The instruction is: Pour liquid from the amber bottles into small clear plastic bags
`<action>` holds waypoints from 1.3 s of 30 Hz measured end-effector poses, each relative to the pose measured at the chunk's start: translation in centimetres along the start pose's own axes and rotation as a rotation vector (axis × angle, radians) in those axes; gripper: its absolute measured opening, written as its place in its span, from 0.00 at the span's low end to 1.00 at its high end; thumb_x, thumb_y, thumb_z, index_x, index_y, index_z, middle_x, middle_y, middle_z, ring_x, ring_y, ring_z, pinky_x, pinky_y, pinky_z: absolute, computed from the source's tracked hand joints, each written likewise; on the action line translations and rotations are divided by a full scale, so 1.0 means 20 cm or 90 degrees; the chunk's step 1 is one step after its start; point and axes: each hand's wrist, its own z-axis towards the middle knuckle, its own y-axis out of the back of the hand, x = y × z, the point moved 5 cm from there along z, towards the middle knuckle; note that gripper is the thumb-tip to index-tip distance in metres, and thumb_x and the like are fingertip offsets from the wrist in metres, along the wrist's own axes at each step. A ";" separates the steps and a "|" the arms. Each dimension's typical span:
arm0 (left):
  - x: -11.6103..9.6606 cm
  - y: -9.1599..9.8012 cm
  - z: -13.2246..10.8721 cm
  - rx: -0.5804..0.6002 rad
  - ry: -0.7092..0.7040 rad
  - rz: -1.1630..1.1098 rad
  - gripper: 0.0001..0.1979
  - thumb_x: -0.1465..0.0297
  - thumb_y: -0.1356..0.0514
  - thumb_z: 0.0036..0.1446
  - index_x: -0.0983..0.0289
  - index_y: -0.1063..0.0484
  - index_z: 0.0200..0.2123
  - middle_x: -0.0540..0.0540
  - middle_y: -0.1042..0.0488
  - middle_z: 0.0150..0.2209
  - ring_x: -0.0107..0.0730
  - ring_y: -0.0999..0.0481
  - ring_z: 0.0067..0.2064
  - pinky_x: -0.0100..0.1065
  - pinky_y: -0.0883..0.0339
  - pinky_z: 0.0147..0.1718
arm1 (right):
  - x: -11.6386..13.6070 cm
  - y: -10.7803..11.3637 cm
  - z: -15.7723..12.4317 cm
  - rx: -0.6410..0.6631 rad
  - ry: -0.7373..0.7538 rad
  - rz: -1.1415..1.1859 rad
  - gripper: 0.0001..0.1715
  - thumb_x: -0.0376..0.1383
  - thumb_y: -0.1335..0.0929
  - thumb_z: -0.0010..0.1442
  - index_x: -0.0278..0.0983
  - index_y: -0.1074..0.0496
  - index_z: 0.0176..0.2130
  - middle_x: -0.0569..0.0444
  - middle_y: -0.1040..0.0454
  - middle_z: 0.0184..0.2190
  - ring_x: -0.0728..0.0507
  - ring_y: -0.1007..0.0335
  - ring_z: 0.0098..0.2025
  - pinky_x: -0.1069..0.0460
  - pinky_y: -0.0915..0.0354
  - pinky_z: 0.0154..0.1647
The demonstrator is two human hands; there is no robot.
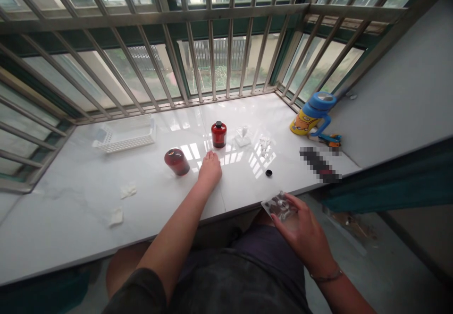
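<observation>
My left hand (pixel 211 168) rests palm down on the white counter, fingers stretched forward and no object visible in it. Just beyond its fingertips stands a red translucent bottle with a black cap (pixel 219 135). To its left is a second red bottle (pixel 177 163), without a black cap on top. My right hand (pixel 300 224) grips a clear plastic piece (pixel 280 206) by its side, off the counter's front edge. A loose black cap (pixel 269 173) lies on the counter above that hand. Another clear plastic piece (pixel 242 137) sits right of the capped bottle.
Small white bits (pixel 264 147) lie near the clear piece. Two crumpled white scraps (pixel 128 190) are at left, below a white perforated basket (pixel 129 139). At right stand a blue and yellow drink bottle (pixel 307 118) and a pixelated dark object (pixel 320 164). Metal window bars (pixel 230 54) close off the back.
</observation>
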 end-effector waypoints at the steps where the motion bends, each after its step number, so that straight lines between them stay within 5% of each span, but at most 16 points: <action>1: -0.03 0.00 -0.01 0.012 -0.022 -0.005 0.29 0.74 0.55 0.73 0.79 0.42 0.73 0.77 0.42 0.76 0.54 0.45 0.79 0.53 0.48 0.76 | 0.00 0.00 0.01 0.002 0.001 0.002 0.40 0.50 0.27 0.69 0.37 0.38 0.70 0.37 0.24 0.61 0.30 0.22 0.58 0.33 0.23 0.60; 6: -0.26 -0.05 -0.12 0.094 -0.171 -0.031 0.29 0.74 0.53 0.72 0.69 0.39 0.74 0.65 0.41 0.77 0.42 0.42 0.79 0.44 0.46 0.76 | 0.01 -0.02 0.03 0.007 0.011 0.001 0.39 0.50 0.27 0.69 0.38 0.38 0.70 0.39 0.24 0.61 0.30 0.22 0.58 0.34 0.24 0.61; 11: -0.39 -0.06 -0.30 0.142 -0.239 -0.030 0.33 0.78 0.50 0.67 0.74 0.41 0.74 0.71 0.46 0.78 0.48 0.45 0.79 0.50 0.47 0.76 | 0.02 -0.04 0.03 0.005 0.011 0.011 0.40 0.50 0.27 0.69 0.39 0.38 0.70 0.39 0.24 0.60 0.30 0.22 0.58 0.34 0.24 0.61; 16: -0.31 -0.01 -0.66 0.177 -0.306 -0.035 0.32 0.75 0.47 0.69 0.69 0.40 0.75 0.65 0.42 0.77 0.45 0.42 0.79 0.46 0.47 0.77 | 0.02 -0.05 0.01 0.016 0.022 0.022 0.40 0.48 0.26 0.69 0.39 0.39 0.71 0.39 0.24 0.60 0.31 0.22 0.59 0.33 0.23 0.60; 22: -0.05 0.01 -1.00 0.096 -0.278 -0.008 0.35 0.79 0.48 0.67 0.62 0.41 0.76 0.61 0.39 0.76 0.43 0.39 0.77 0.50 0.43 0.76 | 0.02 -0.08 0.01 0.016 0.031 0.019 0.40 0.49 0.27 0.69 0.40 0.39 0.71 0.40 0.24 0.61 0.30 0.23 0.60 0.33 0.24 0.61; 26: 0.05 0.02 -0.93 0.060 -0.186 0.026 0.31 0.76 0.50 0.71 0.63 0.41 0.75 0.63 0.39 0.76 0.46 0.39 0.77 0.53 0.42 0.74 | 0.05 -0.10 0.02 0.023 0.048 0.021 0.40 0.49 0.27 0.69 0.40 0.40 0.71 0.40 0.24 0.61 0.30 0.23 0.60 0.34 0.24 0.61; 30: 0.07 0.04 -0.65 0.033 -0.065 0.049 0.28 0.70 0.52 0.75 0.74 0.40 0.74 0.72 0.42 0.76 0.55 0.41 0.78 0.55 0.43 0.75 | 0.07 -0.09 0.02 0.025 0.062 0.013 0.41 0.49 0.26 0.69 0.39 0.40 0.71 0.39 0.24 0.61 0.30 0.23 0.60 0.33 0.24 0.61; 34: -0.01 0.04 -0.40 0.004 -0.045 0.043 0.29 0.71 0.55 0.75 0.82 0.41 0.72 0.81 0.44 0.75 0.59 0.43 0.78 0.59 0.44 0.74 | 0.06 -0.07 0.00 0.023 0.057 0.014 0.40 0.48 0.26 0.69 0.39 0.40 0.71 0.39 0.24 0.61 0.30 0.23 0.60 0.33 0.24 0.61; 36: -0.10 0.02 -0.38 0.007 -0.079 0.034 0.29 0.70 0.53 0.75 0.80 0.40 0.72 0.79 0.43 0.75 0.56 0.42 0.78 0.57 0.44 0.75 | 0.06 -0.07 -0.01 0.023 0.050 0.017 0.40 0.48 0.26 0.69 0.39 0.40 0.71 0.39 0.24 0.61 0.30 0.24 0.60 0.33 0.24 0.61; 39: -0.25 -0.03 -0.53 0.037 -0.179 0.017 0.27 0.67 0.50 0.75 0.72 0.35 0.71 0.69 0.37 0.75 0.48 0.38 0.77 0.49 0.44 0.76 | 0.05 -0.07 -0.02 0.025 0.048 0.019 0.39 0.47 0.26 0.69 0.39 0.40 0.71 0.40 0.24 0.61 0.31 0.24 0.60 0.33 0.24 0.61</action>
